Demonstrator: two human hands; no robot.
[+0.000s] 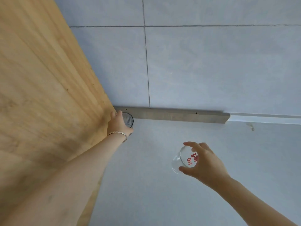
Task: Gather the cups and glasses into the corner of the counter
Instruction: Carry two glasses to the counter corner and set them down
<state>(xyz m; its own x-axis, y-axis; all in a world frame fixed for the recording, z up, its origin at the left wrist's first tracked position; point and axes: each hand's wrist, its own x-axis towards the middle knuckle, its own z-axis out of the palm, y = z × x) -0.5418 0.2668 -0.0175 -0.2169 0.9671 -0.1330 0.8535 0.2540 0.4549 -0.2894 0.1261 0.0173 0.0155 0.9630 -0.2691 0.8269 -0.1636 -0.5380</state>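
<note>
Head view, looking down onto pale grey counter [146, 185] meeting grey tiled wall [211, 62], with tall light-wood panel [40, 79] closing off the left side. Corner formed where wood panel, wall and counter meet, marked along the wall's foot by a grey-brown wooden strip [179, 115].

Left hand [118, 123], stretched far forward on a bare arm, wearing a thin metal bracelet [118, 133] at the wrist. Fingers curled round a dark ribbed drinking glass [128, 119], grasping its left side; glass upright, tucked right into the corner, close against both the wood panel and the end of the wooden strip. Base hidden behind the hand, so contact with the counter not clear.

Right hand [202, 162], nearer the camera and well apart from the corner. Thumb and fingers clasping a clear round glass with red printed lettering [184, 159], gripped at the rim from the right side. Glass tilted, mouth turned toward the camera, lettering seen through the wall; held above the open counter rather than resting flat, though the gap beneath hard to judge. Lettering too blurred to read.

Small brownish smudge [251, 126] on the counter at far right, just below the wall edge.
</note>
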